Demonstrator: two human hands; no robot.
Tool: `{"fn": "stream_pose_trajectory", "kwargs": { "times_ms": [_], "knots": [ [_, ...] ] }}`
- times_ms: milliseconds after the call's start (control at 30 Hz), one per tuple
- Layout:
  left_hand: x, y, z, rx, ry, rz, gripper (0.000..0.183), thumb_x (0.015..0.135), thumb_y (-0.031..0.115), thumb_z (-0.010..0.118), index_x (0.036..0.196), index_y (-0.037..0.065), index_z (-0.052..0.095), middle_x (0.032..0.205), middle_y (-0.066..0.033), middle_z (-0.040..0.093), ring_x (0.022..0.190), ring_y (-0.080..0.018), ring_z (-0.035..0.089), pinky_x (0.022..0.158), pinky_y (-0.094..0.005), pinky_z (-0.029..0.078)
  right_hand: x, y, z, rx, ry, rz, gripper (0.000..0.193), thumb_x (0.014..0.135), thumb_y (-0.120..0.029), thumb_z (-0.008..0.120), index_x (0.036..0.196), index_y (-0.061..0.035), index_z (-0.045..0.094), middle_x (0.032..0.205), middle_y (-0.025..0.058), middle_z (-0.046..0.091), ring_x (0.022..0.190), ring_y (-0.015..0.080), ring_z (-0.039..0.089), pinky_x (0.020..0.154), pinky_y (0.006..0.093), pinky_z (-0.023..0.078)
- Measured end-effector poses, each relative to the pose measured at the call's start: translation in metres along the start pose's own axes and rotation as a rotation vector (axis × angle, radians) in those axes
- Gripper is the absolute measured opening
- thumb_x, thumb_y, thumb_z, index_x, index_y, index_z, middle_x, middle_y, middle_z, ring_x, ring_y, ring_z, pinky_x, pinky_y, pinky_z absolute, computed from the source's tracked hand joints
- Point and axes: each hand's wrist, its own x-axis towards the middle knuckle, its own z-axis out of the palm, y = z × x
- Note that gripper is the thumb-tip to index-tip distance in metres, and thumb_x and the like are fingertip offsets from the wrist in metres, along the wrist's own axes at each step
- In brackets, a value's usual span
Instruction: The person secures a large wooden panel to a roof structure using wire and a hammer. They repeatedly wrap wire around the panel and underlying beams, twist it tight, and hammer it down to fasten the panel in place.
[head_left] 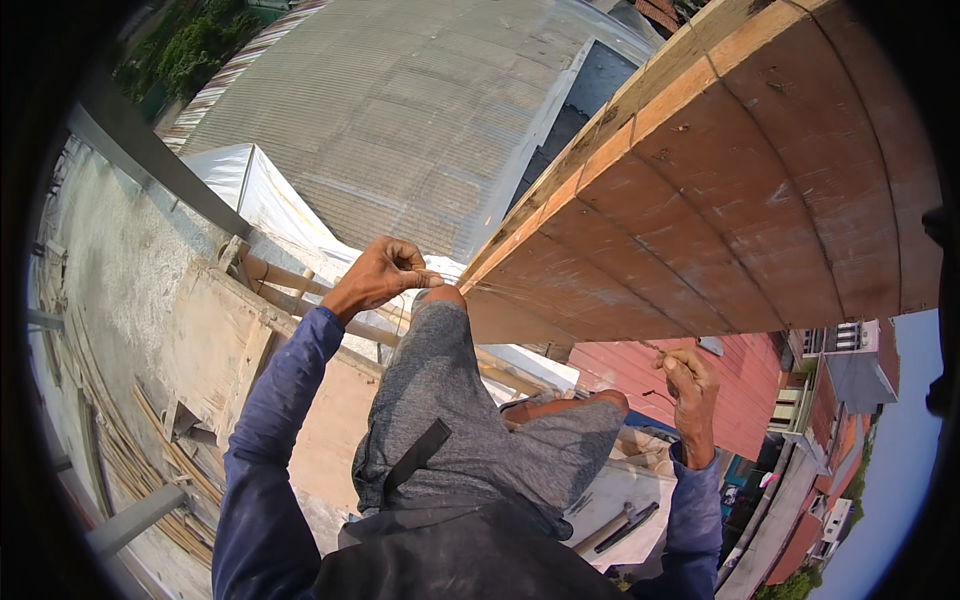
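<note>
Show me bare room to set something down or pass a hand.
Set down: tan board between batten and concrete, though its tilt is unclear. Hand: gap between right knee and right hand. Crowded: left hand and left knee bunch at the panel; tools lie on the pale board.

Long blue sleeves run down to the wrists: the left sleeve (275, 440) is a deep violet-blue, creased, with paler, dusty-looking patches toward its cuff, and the right sleeve (693, 515) shows a similar faded blue, its cuff opening darker. The top (470, 555) over the torso is nearly black. Below it come heathered grey shorts (500, 445), wrinkled across the lap, with a flat dark strap (418, 455) set slantwise on the cloth. The left hand (385, 270) and right hand (688, 388) are bare.
</note>
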Motion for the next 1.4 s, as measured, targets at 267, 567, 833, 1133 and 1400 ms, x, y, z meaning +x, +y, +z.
{"fn": "stream_pose_trajectory", "kwargs": {
  "times_ms": [267,567,833,1133,1400],
  "knots": [
    [0.003,0.027,-0.076,0.097,0.038,0.090,0.040,0.084,0.043,0.081,0.087,0.004,0.075,0.072,-0.0053,0.066,0.068,-0.0153,0.058,0.066,-0.0345,0.048,0.020,-0.002,-0.019,-0.268,0.144,-0.115,0.019,0.094,-0.015,0.067,0.101,0.0019,0.072,0.081,0.0068,0.066,0.072,0.0130,0.056,0.064,0.0281,0.044],
    [-0.009,0.086,0.004,0.155,-0.092,0.372,0.033,0.086,0.035,0.079,0.080,0.003,0.074,0.066,-0.0046,0.063,0.061,-0.0156,0.057,0.055,-0.0344,0.044,0.004,-0.011,-0.014,-0.656,-0.085,-0.330,0.033,0.090,-0.026,0.073,0.110,0.0007,0.071,0.125,0.0198,0.065,0.116,0.0322,0.060,0.095,0.0438,0.049],
    [-0.013,0.176,0.124,0.214,-0.218,0.619,0.031,0.087,0.036,0.078,0.088,0.005,0.077,0.074,-0.0091,0.070,0.060,-0.0244,0.065,0.053,-0.0351,0.047,-0.013,-0.045,0.044,-0.135,-0.113,-0.282,0.035,0.082,-0.019,0.082,0.108,0.0018,0.071,0.088,0.0130,0.072,0.079,0.0257,0.069,0.068,0.0360,0.054],
    [0.012,0.111,0.121,0.083,-0.521,0.202,0.051,0.092,0.049,0.070,0.080,0.000,0.070,0.071,-0.0088,0.064,0.072,-0.0195,0.061,0.071,-0.0375,0.050,-0.034,-0.033,-0.084,-0.469,0.203,-0.555,0.022,0.075,-0.018,0.087,0.078,-0.0026,0.072,0.067,0.0074,0.066,0.059,0.0190,0.063,0.052,0.0336,0.048],
    [0.003,0.080,0.129,0.180,-0.504,0.258,0.046,0.089,0.044,0.076,0.094,-0.001,0.070,0.083,-0.0124,0.069,0.077,-0.0234,0.064,0.072,-0.0374,0.052,-0.047,0.026,-0.106,-0.579,0.233,-0.214,0.028,0.079,-0.031,0.084,0.077,-0.0042,0.074,0.070,0.0094,0.068,0.065,0.0242,0.065,0.058,0.0388,0.050]
  ]
}}
